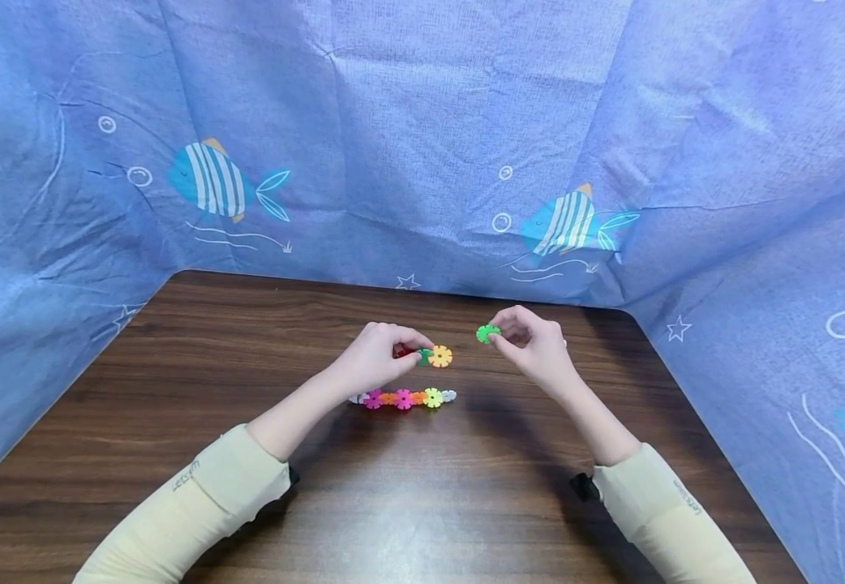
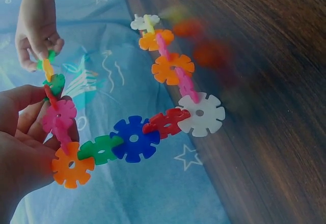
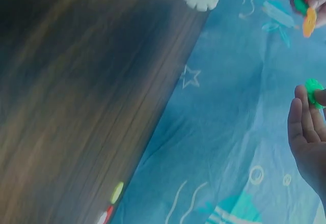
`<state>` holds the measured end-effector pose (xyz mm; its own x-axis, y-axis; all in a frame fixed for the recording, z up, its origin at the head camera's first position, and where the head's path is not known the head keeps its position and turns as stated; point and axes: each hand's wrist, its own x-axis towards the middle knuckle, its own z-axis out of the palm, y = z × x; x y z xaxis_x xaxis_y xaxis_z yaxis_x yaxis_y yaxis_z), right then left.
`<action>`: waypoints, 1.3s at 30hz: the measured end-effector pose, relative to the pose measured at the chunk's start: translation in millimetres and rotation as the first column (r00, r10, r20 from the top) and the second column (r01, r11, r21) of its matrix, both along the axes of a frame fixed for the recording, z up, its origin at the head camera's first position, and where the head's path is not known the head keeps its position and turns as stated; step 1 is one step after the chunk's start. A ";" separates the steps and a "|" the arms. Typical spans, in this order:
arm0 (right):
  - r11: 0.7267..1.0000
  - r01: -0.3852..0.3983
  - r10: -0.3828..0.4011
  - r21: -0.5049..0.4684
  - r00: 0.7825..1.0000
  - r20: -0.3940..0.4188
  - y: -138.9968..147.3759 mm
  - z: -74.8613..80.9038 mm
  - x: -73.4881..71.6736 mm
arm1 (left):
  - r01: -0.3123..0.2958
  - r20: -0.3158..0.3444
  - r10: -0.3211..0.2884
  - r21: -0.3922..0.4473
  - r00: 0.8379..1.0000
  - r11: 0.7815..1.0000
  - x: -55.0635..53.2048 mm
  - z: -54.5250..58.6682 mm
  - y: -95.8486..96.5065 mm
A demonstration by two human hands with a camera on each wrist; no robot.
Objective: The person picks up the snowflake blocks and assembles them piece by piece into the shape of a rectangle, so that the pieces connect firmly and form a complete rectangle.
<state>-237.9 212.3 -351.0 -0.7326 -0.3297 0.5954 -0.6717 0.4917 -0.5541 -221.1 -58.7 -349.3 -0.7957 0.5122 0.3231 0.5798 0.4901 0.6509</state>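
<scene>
My left hand [image 1: 382, 355] pinches a chain of interlocking notched flower discs [image 2: 135, 138] near one end. In the left wrist view the chain bends in a U through orange, green, blue, red, white and pink discs. A yellow-orange disc [image 1: 440, 356] forms the end by the fingers, with a green disc [image 1: 423, 357] behind it. Between thumb and fingers, my right hand [image 1: 535, 345] holds a loose bright green disc [image 1: 486, 333]. In the head view this disc is apart from the chain, a little to its right. The chain's far stretch [image 1: 403, 398] hangs nearer my body, ending in a white disc [image 1: 449, 396].
A brown wood-grain table [image 1: 393, 503] lies beneath both hands. Blue cloth [image 1: 422, 146] printed with fish rises behind it and along the sides. Small yellow [image 3: 117, 192] and red pieces appear low in the right wrist view. Black straps sit at both sleeve cuffs.
</scene>
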 end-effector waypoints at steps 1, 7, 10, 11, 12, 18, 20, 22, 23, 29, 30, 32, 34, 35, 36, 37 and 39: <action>1.000 -0.007 0.007 -0.007 1.000 0.010 -2.8 -0.5 2.7 | 0.000 -0.001 0.000 0.002 1.000 1.000 0.0 -0.2 0.1; 0.999 -0.030 0.031 -0.028 0.999 0.045 -21.8 8.2 25.4 | 0.008 -0.017 -0.008 0.001 1.000 1.000 -0.3 -0.6 0.6; 0.997 -0.060 0.063 -0.045 0.995 0.073 -28.7 12.4 34.0 | 0.011 -0.019 -0.011 0.000 1.000 1.000 -0.2 -0.5 0.8; 0.996 -0.068 0.072 -0.049 0.994 0.083 -29.7 11.7 34.9 | 0.011 -0.018 -0.011 0.000 1.000 1.000 -0.2 -0.5 1.0; 0.996 -0.074 0.078 -0.050 0.993 0.089 -30.9 11.3 35.8 | 0.010 -0.016 -0.010 0.000 1.000 1.000 -0.3 -0.7 1.1; 0.991 -0.117 0.123 -0.062 0.986 0.109 -36.3 6.5 35.7 | 0.014 -0.013 -0.014 -0.001 1.000 1.000 0.4 -0.5 1.2; 0.990 -0.127 0.134 -0.066 0.984 0.118 -37.3 5.4 35.3 | 0.015 -0.015 -0.015 0.001 1.000 1.000 0.7 -0.3 1.4; 0.989 -0.132 0.140 -0.068 0.982 0.124 -38.0 4.3 35.0 | 0.014 -0.017 -0.014 0.000 1.000 1.000 0.7 -0.3 1.8; 0.989 -0.132 0.140 -0.068 0.982 0.128 -38.3 3.9 35.1 | 0.014 -0.017 -0.014 -0.001 1.000 1.000 0.7 -0.5 2.0; 0.991 -0.119 0.127 -0.068 0.983 0.133 -40.6 1.8 35.7 | 0.008 -0.032 -0.009 -0.010 0.999 1.000 1.0 -0.2 2.8; 0.991 -0.118 0.126 -0.071 0.982 0.137 -40.9 1.7 36.0 | 0.003 -0.036 -0.004 -0.011 0.999 1.000 1.1 -0.1 3.2; 0.990 -0.119 0.130 -0.081 0.980 0.151 -41.5 1.8 37.0 | -0.008 -0.042 0.008 -0.010 0.999 1.000 1.5 -0.4 4.0; 0.989 -0.121 0.134 -0.090 0.978 0.161 -42.3 1.4 37.7 | -0.025 -0.043 0.025 -0.002 0.999 1.000 2.1 -0.8 4.9; 0.988 -0.121 0.136 -0.097 0.977 0.165 -42.5 1.1 37.9 | -0.035 -0.045 0.036 0.001 0.998 0.999 2.3 -1.2 5.4; 0.987 -0.121 0.137 -0.103 0.976 0.168 -42.7 0.6 38.0 | -0.046 -0.046 0.046 0.005 0.998 0.999 2.6 -1.8 5.8; 0.987 -0.121 0.139 -0.109 0.976 0.170 -42.8 -0.2 37.9 | -0.053 -0.048 0.054 0.009 0.997 0.999 2.9 -2.3 6.1; 0.985 -0.119 0.140 -0.124 0.974 0.180 -42.5 -2.0 37.4 | -0.065 -0.058 0.066 0.016 0.996 0.998 3.3 -3.7 6.9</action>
<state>-200.5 169.8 -353.0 -0.7903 -0.3682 0.4898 -0.6042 0.3353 -0.7228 -217.8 -51.9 -352.9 -0.8069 0.4550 0.3768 0.5841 0.5192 0.6239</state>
